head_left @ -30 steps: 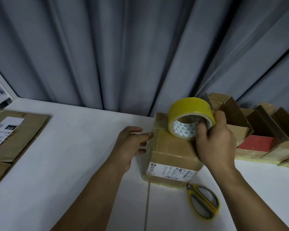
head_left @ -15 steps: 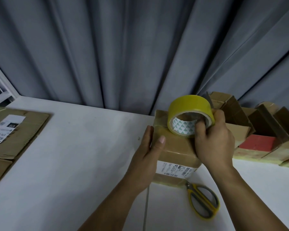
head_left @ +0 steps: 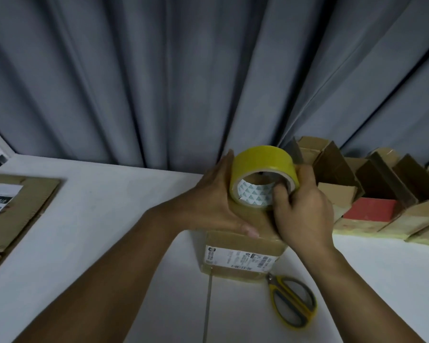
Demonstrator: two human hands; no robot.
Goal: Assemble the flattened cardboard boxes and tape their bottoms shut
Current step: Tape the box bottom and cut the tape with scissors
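Upright tape roll [head_left: 260,159] atop box [head_left: 243,246], hole camera-ward; right hand [head_left: 305,214] fingers curled round it, left hand [head_left: 208,201] fingers straight.

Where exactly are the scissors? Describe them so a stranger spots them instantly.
Start at the white table. Find the labelled cardboard box under the tape roll; the scissors lie flat beside its near right corner. They alone have yellow handles.

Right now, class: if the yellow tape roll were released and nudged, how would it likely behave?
Round and tilted on edge atop the box, the tape roll would probably roll or topple. Its hollow core suggests lightness. Its glossy band may be slippery; the right hand hooks the core.
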